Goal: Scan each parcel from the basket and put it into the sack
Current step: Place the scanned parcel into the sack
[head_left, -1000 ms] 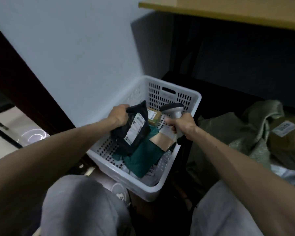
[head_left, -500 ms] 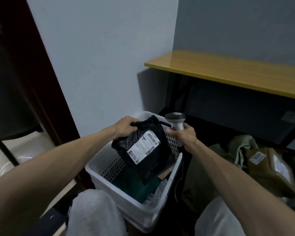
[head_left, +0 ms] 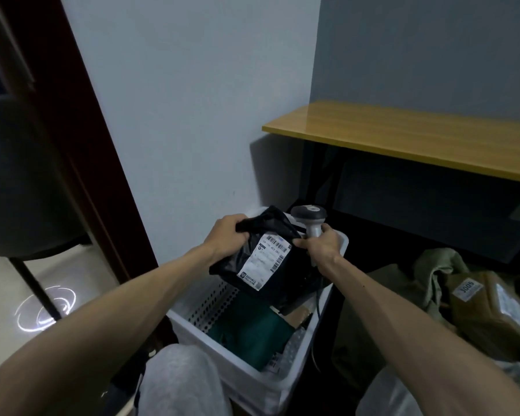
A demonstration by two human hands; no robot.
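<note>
Dark door frame (head_left: 81,151) at 9 o'clock of the scene.

Left hand (head_left: 225,235): fingers curled tight, gripping the bunched top corner of the black parcel (head_left: 285,286) at its 10 o'clock.

Parcel is held up over the far half of the white basket (head_left: 252,382), clear of the contents. White label (head_left: 264,259) faces the camera. The label's long axis runs from 1 o'clock to 7 o'clock, with the large barcode at the 1 o'clock end. The bag itself is crumpled; its length appears to follow the same tilt.

Under it, at 6 o'clock, a green parcel (head_left: 246,328) lies in the basket.

Scanner (head_left: 308,214): upright, head at 12 o'clock, handle down, at 2 o'clock of the parcel.

Right hand (head_left: 321,244): fingers wrapped round the scanner handle, thumb tip touching the parcel's right edge beside the label.

Olive sack (head_left: 433,265) at 3 o'clock on the floor, with a brown parcel (head_left: 493,307) in it.

Yellow worktop (head_left: 418,136) at 1 o'clock.
</note>
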